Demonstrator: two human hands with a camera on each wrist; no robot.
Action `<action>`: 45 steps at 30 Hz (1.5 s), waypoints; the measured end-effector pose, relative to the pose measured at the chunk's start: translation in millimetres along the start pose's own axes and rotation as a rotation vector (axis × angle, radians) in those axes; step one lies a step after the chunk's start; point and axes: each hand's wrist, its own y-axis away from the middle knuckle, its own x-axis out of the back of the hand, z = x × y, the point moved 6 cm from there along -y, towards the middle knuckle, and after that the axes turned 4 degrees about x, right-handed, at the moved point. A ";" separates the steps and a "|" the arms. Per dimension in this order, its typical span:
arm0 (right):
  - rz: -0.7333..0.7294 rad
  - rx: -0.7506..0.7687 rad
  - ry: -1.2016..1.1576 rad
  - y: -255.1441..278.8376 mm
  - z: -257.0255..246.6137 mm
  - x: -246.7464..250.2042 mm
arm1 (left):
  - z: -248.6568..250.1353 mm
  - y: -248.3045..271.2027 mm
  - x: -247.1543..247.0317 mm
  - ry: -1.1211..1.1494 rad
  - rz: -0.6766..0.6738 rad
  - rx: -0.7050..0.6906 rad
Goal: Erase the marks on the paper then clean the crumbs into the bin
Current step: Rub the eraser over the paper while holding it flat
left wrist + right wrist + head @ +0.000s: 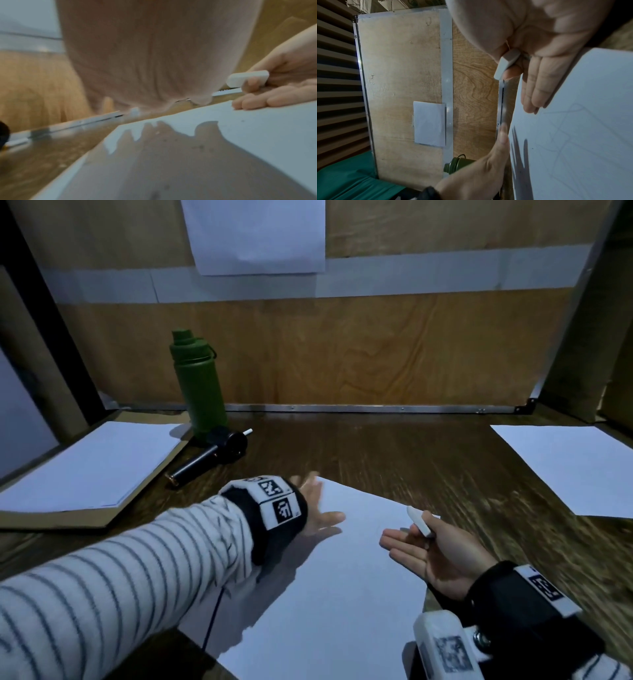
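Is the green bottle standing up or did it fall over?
Standing up. The green bottle stands upright on the desk against the back board, with its cap on top.

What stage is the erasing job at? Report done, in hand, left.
Done: nothing clearly; faint pencil marks still show on the paper.
In hand: the right hand pinches the eraser; the left hand lies open at the sheet's edge.
Left: erasing, then crumbs; no bin is in view.
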 end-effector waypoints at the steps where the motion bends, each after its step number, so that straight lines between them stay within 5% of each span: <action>1: 0.004 -0.002 0.005 0.5 0.1 -0.4 | 17.7 -5.2 -0.6 -0.029 0.012 -0.150; 3: 0.006 0.003 0.007 1.3 -0.3 -1.0 | 42.5 -8.8 -4.9 -0.004 -0.059 -0.339; 4: 0.006 0.006 0.005 1.5 -0.3 -1.3 | 44.4 -7.1 -4.4 0.007 -0.100 -0.320; 9: 0.000 0.029 -0.011 0.3 0.1 -1.2 | -16.6 -7.7 -8.3 0.191 -0.009 0.141; 11: -0.001 0.031 -0.011 0.2 0.1 -0.9 | -24.2 -2.8 -12.3 0.082 -0.011 0.160; 16: -0.001 0.022 -0.009 -0.5 0.2 -1.6 | 37.4 34.5 -18.0 -0.066 -0.054 -0.391; 19: -0.002 0.009 -0.022 0.3 0.4 -3.6 | 61.8 55.6 -31.7 0.000 -0.156 -0.523; 21: 0.000 0.012 -0.018 1.4 0.5 -4.3 | 54.9 59.4 -41.1 0.029 -0.198 -0.464; 26: 0.009 0.050 0.000 6.6 -1.0 -4.9 | -23.1 62.3 -29.4 0.008 -0.157 0.118; 28: 0.014 0.053 0.009 7.1 -1.2 -4.6 | -39.0 64.2 -30.2 -0.011 -0.177 0.202; 30: 0.018 0.051 0.011 6.2 -1.3 -4.0 | -36.6 56.1 -32.4 0.039 -0.139 0.148; 35: 0.027 0.043 0.012 5.8 -0.9 -3.6 | 13.4 46.7 -34.6 0.092 -0.145 -0.274; 41: 0.011 0.085 0.012 3.7 -0.6 -2.5 | -48.2 48.3 -34.6 0.087 -0.089 0.189; 43: 0.013 0.089 0.018 3.2 -0.8 -1.7 | -56.1 51.8 -32.0 0.132 -0.087 0.222; 45: 0.021 0.087 0.021 3.4 -1.2 -1.6 | -47.4 47.0 -33.5 0.156 -0.092 0.115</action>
